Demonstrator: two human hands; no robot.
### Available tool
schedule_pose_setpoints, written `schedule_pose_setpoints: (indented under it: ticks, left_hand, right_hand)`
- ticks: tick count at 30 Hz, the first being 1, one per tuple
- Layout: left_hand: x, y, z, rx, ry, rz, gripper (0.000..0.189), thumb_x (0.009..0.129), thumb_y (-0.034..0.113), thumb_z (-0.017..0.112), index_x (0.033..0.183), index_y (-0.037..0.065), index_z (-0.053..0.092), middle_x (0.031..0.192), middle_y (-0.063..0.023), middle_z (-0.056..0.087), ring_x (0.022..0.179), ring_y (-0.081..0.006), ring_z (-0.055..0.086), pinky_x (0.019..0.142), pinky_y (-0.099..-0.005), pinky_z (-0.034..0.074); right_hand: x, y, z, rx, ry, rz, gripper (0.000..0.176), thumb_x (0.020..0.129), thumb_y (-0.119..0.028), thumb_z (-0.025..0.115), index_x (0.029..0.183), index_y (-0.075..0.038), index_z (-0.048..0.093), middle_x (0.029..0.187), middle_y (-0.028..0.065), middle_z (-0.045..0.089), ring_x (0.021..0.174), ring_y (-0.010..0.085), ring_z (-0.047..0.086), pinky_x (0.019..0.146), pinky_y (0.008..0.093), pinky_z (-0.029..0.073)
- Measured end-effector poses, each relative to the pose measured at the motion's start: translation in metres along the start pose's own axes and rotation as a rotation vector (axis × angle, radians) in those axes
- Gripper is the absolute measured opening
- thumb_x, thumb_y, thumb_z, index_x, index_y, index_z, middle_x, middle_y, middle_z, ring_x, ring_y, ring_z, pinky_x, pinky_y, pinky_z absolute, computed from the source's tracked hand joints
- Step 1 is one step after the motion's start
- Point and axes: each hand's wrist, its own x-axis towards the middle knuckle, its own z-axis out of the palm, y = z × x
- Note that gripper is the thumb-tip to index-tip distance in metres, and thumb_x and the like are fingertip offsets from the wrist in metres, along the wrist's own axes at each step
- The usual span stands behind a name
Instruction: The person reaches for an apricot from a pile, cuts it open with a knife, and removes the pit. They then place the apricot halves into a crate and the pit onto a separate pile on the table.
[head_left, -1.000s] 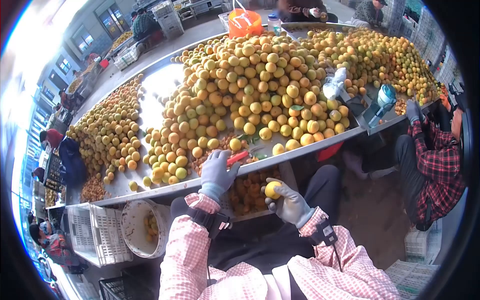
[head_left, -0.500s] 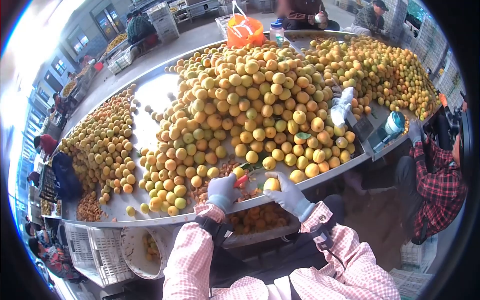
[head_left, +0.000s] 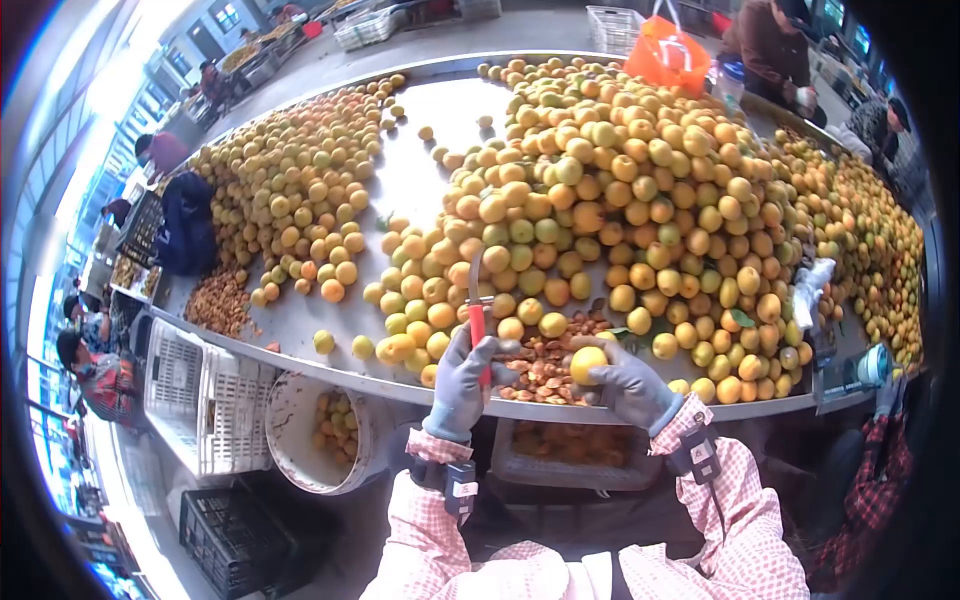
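Observation:
My left hand (head_left: 458, 392), in a grey glove, is closed around the red handle of a knife (head_left: 477, 328). Its slightly curved blade points up, away from me. Between the fingers of my gloved right hand (head_left: 636, 388) is a yellow apricot (head_left: 587, 365). Both hands are above the near edge of a metal table (head_left: 350, 378). Behind and between them lies a heap of brownish scraps (head_left: 545, 362), perhaps pits or cut pieces. A large pile of apricots (head_left: 640, 190) rises just beyond my hands.
Below the table edge are a white bucket (head_left: 284, 440) with fruit inside, a tub (head_left: 510, 470), white crates (head_left: 232, 415) and a black crate (head_left: 225, 550). An orange bag (head_left: 665, 58) and a clear plastic bag (head_left: 808, 292) are among the fruit. Co-workers sit around the table.
The view has swung left, bringing the bucket and crates further in. My hands are wider apart, and the knife, formerly low beside the apricot, now stands blade up.

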Motion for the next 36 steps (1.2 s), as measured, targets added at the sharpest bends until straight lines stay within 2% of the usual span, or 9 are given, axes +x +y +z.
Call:
schedule_pose_setpoints:
  ticks: [2,10,12,13,15,23,25,30,36]
  left_hand:
    - [-0.005,0.01,-0.025,-0.037,-0.045,0.061,0.044,0.1,0.026,0.049,0.135,0.001,0.041,0.079,-0.008,0.063,0.048,-0.0084,0.051,0.053,-0.023,0.052]
    - [-0.015,0.041,-0.075,-0.433,0.103,0.232,0.048,0.1,0.032,0.049,0.136,0.0,0.043,0.062,0.0021,0.046,0.043,-0.0054,0.036,0.057,-0.026,0.048]
    - [-0.019,0.047,-0.09,-0.442,0.099,0.297,0.049,0.101,0.031,0.047,0.138,0.0,0.04,0.063,0.0018,0.046,0.043,-0.0051,0.036,0.058,-0.0266,0.047]
    - [-0.021,0.05,-0.097,-0.442,0.081,0.343,0.049,0.102,0.029,0.045,0.14,-0.001,0.037,0.064,0.0016,0.046,0.044,-0.0047,0.036,0.058,-0.0273,0.046]
    - [-0.023,0.053,-0.112,-0.507,0.088,0.382,0.047,0.102,0.028,0.045,0.139,-0.001,0.039,0.064,0.0018,0.047,0.043,-0.0044,0.036,0.058,-0.0273,0.046]
    - [-0.03,0.067,-0.125,-0.626,0.329,0.366,0.043,0.101,0.031,0.047,0.133,0.002,0.047,0.059,0.0026,0.046,0.041,-0.0047,0.035,0.052,-0.0237,0.042]
    - [-0.028,0.068,-0.125,-0.604,0.315,0.362,0.042,0.101,0.03,0.047,0.132,0.002,0.047,0.059,0.0023,0.046,0.041,-0.005,0.035,0.052,-0.0235,0.042]
    - [-0.028,0.063,-0.118,-0.534,0.3,0.303,0.041,0.101,0.029,0.045,0.132,0.001,0.048,0.059,0.0027,0.044,0.042,-0.005,0.035,0.05,-0.0223,0.042]
    - [-0.029,0.06,-0.115,-0.398,0.32,0.288,0.042,0.102,0.03,0.044,0.132,0.002,0.049,0.057,0.0039,0.041,0.042,-0.0038,0.035,0.049,-0.0221,0.043]
  right_hand:
    - [0.015,0.006,0.014,0.029,-0.07,0.137,0.058,0.094,-0.057,0.048,0.121,-0.006,0.054,0.097,0.0069,0.065,0.072,0.0146,0.062,0.056,0.0217,0.047]
    - [0.088,0.039,0.086,-0.029,0.005,0.365,0.061,0.095,-0.063,0.04,0.112,-0.007,0.056,0.082,0.0062,0.062,0.058,0.0113,0.054,0.047,0.0203,0.04]
    - [0.101,0.046,0.102,-0.706,-0.032,0.05,0.051,0.092,-0.054,0.054,0.117,-0.009,0.055,0.083,0.007,0.062,0.064,0.0143,0.059,0.053,0.0259,0.045]
    - [0.103,0.046,0.11,-1.327,0.002,-0.256,0.05,0.084,-0.04,0.067,0.123,-0.012,0.054,0.091,0.0111,0.063,0.077,0.0236,0.063,0.069,0.0344,0.051]
    - [0.109,0.048,0.133,-1.998,-0.038,-0.281,0.056,0.08,-0.028,0.07,0.13,-0.012,0.052,0.109,0.0143,0.06,0.095,0.0293,0.061,0.081,0.0386,0.05]
    - [0.114,0.079,0.118,-1.784,-0.244,-0.474,0.06,0.08,-0.021,0.068,0.138,-0.022,0.049,0.132,0.0177,0.047,0.115,0.0375,0.048,0.1,0.0451,0.039]
    - [0.113,0.087,0.118,-1.836,-0.288,-0.755,0.057,0.08,-0.019,0.067,0.135,-0.021,0.052,0.133,0.0166,0.047,0.116,0.0375,0.048,0.1,0.0447,0.04]
    - [0.139,0.089,0.147,-1.7,-0.283,-0.585,0.047,0.084,-0.024,0.063,0.128,-0.011,0.055,0.132,0.017,0.049,0.12,0.036,0.048,0.102,0.0448,0.038]
    - [0.114,0.101,0.126,-1.92,-0.21,-0.684,0.055,0.087,-0.023,0.061,0.14,-0.02,0.045,0.145,0.016,0.039,0.13,0.041,0.04,0.109,0.0494,0.031]
